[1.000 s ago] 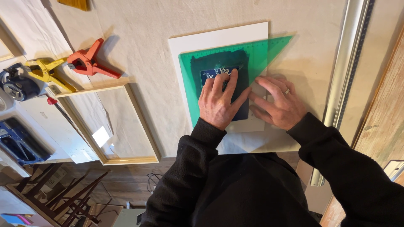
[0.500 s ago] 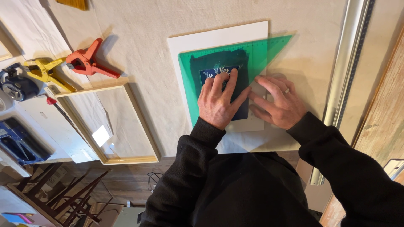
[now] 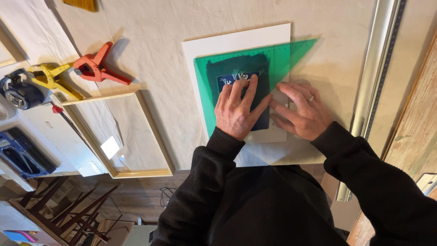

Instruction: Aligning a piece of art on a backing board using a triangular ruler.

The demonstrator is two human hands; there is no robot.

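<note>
The green triangle (image 3: 255, 77) lies over a dark blue print (image 3: 241, 98) on a white board (image 3: 236, 45), near the bench (image 3: 159, 59) edge. If either hand eases its pressure, the slick plastic could likely slide and drag the print out of line. The left hand (image 3: 236, 109) presses flat on triangle and print, fingers (image 3: 241, 89) spread wide, holding nothing. The right hand (image 3: 302, 111) lies just beside it, touching, fingers stretched leftward and flat, wrist low. Both sleeves angle up from the body.
</note>
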